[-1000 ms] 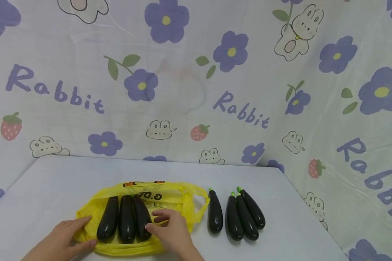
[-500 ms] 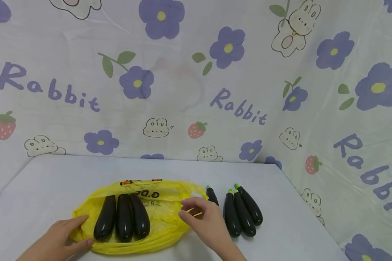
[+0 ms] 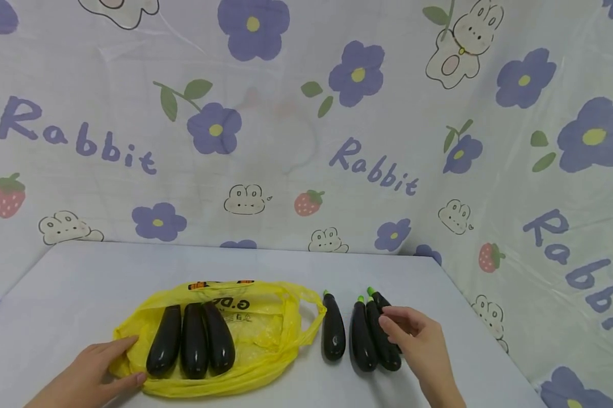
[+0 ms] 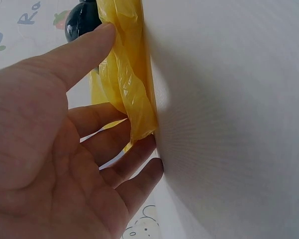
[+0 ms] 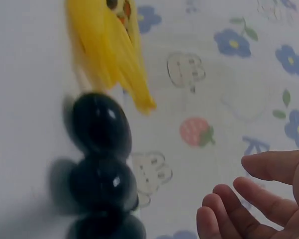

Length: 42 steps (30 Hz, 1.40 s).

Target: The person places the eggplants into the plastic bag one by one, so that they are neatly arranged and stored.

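Observation:
A yellow plastic bag [image 3: 265, 345] lies on its side, its mouth toward me and a loop handle at its right. Inside, three dark eggplants [image 3: 195, 340] lie side by side. My left hand [image 3: 94, 368] rests at the bag's left end, thumb and fingers spread apart; in the left wrist view the fingertips [image 4: 108, 31] touch the yellow plastic. A single eggplant [image 3: 333, 328] lies just right of the handle. Beyond it is a group of three eggplants [image 3: 364, 340] with green stems. Over their right side hovers my right hand [image 3: 421, 345], fingers loosely bent, nothing held, partly hiding the rightmost one.
Everything lies on a white table [image 3: 133, 266]. Behind and to the right hangs a pale cloth [image 3: 281, 141] printed with flowers, rabbits and strawberries, meeting the table's back and right edges.
My right hand has moved right, from beside the eggplants in the bag, past the handle, to the loose group. My left hand stays at the bag. The head view has shifted slightly.

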Available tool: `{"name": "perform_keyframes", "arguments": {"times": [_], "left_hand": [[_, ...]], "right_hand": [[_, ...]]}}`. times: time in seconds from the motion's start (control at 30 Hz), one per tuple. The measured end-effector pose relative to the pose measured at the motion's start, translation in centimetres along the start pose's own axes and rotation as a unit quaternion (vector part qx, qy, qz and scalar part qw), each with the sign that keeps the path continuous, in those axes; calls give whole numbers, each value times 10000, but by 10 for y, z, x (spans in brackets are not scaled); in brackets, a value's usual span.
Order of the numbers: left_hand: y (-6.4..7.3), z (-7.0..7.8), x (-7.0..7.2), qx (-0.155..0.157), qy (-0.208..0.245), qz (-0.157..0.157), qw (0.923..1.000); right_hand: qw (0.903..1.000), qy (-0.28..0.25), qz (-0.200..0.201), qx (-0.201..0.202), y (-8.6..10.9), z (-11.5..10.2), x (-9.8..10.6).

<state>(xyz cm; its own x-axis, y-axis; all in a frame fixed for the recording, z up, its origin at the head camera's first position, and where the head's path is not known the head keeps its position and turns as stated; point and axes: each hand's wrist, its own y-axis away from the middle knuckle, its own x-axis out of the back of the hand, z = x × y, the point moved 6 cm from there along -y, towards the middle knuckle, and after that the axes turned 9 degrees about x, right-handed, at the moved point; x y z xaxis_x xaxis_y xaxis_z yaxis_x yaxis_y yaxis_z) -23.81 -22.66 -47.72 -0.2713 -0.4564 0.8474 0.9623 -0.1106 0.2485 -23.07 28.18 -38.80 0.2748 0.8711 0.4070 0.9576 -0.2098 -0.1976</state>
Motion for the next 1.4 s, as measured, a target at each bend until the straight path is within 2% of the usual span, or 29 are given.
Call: {"name": "perform_keyframes", "arguments": {"times": [0.2,0.37,0.53,0.7,1.0,1.23,1.4], "left_hand": [[-1,-3,-1,21,141,-96,9999],[0,-2,0,-63,195,-107,9997],[-2,-6,-2,54,215,-177,9996],[-4,-11,-5,236,276,-283,9989],[-6,-9,-5,205,219,-245,9993],[-2,-3,-2,122,139,-255,9995],[-1,0,-1,127,117,-249,9995]], "right_hand": [[9976,375,376,-438,-16,28,31],[9951,396,431,-793,-23,56,43],[9952,291,202,-914,-27,75,43],[9951,12,41,-984,-29,86,38],[9899,-351,232,-1350,-27,99,36],[9880,-476,454,-1399,-26,105,37],[9859,-598,442,-1501,-26,109,35]]}}
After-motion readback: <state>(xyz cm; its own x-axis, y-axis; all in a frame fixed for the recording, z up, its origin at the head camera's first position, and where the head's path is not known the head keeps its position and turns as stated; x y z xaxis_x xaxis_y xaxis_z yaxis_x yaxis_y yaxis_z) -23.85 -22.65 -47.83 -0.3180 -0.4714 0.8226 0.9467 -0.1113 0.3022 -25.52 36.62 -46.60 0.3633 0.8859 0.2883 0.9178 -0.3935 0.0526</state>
